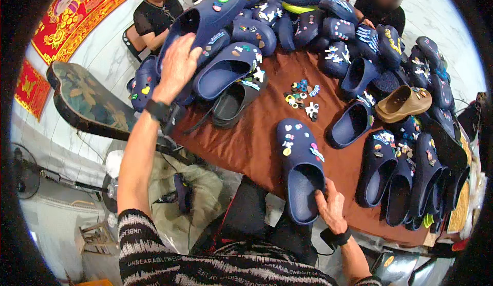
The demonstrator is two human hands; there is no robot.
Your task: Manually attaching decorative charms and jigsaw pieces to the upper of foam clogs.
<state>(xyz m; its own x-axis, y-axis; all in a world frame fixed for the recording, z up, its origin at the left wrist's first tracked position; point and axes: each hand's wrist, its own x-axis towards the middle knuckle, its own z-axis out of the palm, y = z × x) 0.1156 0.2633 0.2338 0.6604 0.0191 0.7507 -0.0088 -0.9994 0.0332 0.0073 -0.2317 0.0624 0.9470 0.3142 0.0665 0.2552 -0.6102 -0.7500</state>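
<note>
My left hand (177, 65) reaches far forward and grips the side of a large navy clog (205, 16) lying on the pile at the table's far left. My right hand (331, 206) rests on the heel rim of another navy clog (300, 170), which lies near the front edge of the brown table (257, 142) and carries several small coloured charms on its toe. A little heap of loose charms (303, 98) sits in the middle of the table, between the two hands.
Many navy clogs are piled across the back and right of the table, with one tan clog (403, 103) among them. Two people sit behind the table at the far side. A dark patterned board (87, 101) leans at the left; a fan stands on the floor.
</note>
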